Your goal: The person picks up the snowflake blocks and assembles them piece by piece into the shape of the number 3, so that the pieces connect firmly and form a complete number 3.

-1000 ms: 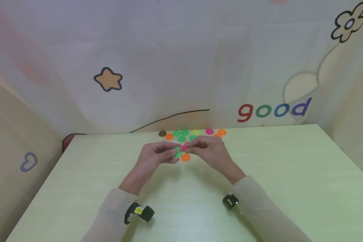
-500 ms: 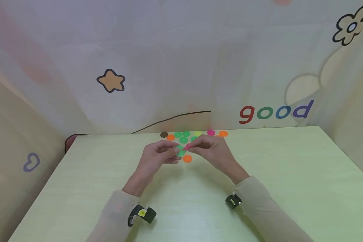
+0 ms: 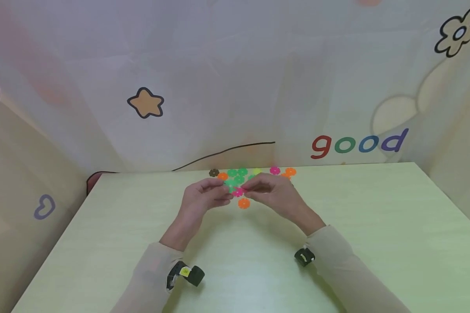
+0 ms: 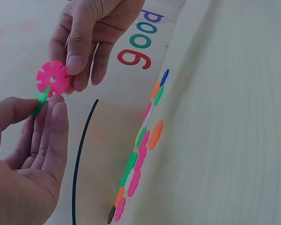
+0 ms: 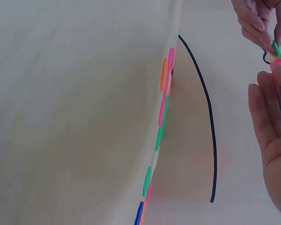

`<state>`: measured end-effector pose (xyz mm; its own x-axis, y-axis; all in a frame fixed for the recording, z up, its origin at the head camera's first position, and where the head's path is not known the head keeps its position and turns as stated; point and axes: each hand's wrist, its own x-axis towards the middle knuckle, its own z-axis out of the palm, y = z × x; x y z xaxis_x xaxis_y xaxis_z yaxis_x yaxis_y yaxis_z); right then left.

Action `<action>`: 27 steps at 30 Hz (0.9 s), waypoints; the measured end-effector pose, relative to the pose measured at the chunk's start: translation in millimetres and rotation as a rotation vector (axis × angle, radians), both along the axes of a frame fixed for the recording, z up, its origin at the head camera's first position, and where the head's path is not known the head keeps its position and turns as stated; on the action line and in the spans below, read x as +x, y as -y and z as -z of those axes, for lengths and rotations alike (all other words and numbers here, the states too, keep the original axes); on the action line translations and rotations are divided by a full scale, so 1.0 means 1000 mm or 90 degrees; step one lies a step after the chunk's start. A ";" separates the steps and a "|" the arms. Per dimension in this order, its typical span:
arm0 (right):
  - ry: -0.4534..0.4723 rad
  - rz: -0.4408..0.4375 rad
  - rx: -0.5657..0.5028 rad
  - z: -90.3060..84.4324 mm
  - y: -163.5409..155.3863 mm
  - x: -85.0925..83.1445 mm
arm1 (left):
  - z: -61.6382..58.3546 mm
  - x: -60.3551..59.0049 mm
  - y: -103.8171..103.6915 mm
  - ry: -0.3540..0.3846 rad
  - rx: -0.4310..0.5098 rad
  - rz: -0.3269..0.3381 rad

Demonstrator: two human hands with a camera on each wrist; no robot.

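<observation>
My right hand [image 4: 88, 40] pinches a bright pink disc [image 4: 47, 72], notch-rimmed with a central hole, against the green piece [image 4: 40, 99] pinched in my left hand [image 4: 30, 180].

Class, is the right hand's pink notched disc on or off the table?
Off: in the left wrist view, the right hand holds the pink notched disc above the table.

The left fingers [image 4: 55, 136] cover part of the green disc [image 4: 40, 104], and how it meets the pink disc [image 4: 59, 74] is too small to tell. The right wrist view's right edge cuts the pink disc off. In the head view the right fingers [image 3: 258, 180] partly hide the loose discs [image 3: 239, 179] on the worktop [image 3: 102, 243]; both sleeves [image 3: 145, 278] are cut off on the near side.
</observation>
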<state>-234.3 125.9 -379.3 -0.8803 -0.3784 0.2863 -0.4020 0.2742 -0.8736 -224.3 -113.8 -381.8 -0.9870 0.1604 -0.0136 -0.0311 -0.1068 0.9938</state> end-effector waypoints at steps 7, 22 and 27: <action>-0.011 0.056 0.083 -0.003 -0.012 -0.028 | 0.000 -0.003 -0.001 0.024 -0.014 -0.048; 0.035 -0.007 0.295 0.020 0.001 -0.083 | 0.003 -0.004 0.001 -0.005 -0.036 -0.048; 0.037 -0.018 0.373 0.021 0.010 -0.088 | 0.004 -0.004 0.001 0.003 -0.035 -0.055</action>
